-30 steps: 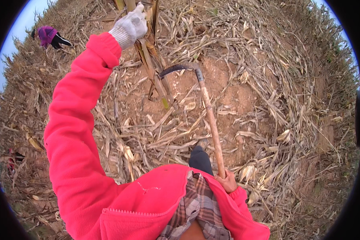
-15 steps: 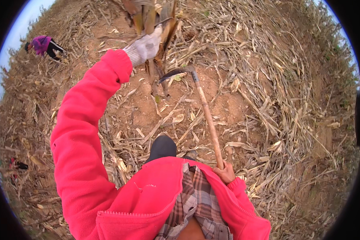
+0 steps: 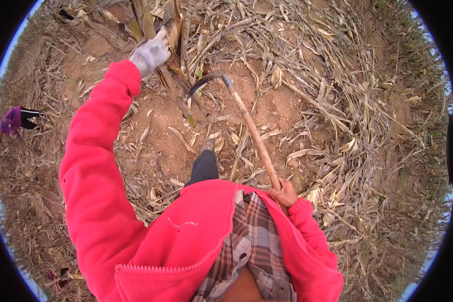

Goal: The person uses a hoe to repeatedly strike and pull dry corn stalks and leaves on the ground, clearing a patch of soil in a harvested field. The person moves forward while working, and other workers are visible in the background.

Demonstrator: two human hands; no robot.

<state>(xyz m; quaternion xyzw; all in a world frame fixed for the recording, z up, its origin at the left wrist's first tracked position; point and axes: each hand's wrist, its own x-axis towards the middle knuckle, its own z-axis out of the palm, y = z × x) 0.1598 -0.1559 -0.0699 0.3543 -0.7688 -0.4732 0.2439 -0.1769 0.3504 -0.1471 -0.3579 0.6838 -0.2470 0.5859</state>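
Note:
My left hand [image 3: 153,52], in a pale knitted glove, is closed around dry brown corn stalks [image 3: 145,19] at the upper left of centre. The stalks lean, with their lower ends close to the bare soil. My bare right hand [image 3: 284,194] wraps around the lower end of a sickle's long wooden handle [image 3: 251,126], close to my body. The sickle's dark curved blade [image 3: 200,84] points left, its tip beside the lower part of the stalks. Whether the blade touches them I cannot tell.
Reddish soil [image 3: 161,128] lies in front of me, strewn with dry leaves. A thick layer of cut corn stalks [image 3: 332,105] covers the ground to the right. My shoe [image 3: 209,144] is planted below the stalks. Another person in purple [image 3: 11,121] bends over at the far left.
The sickle blade has come closer to the lower stalks. My leg has moved forward, showing the shoe. The whole view has shifted, and the person in purple appears lower at the left.

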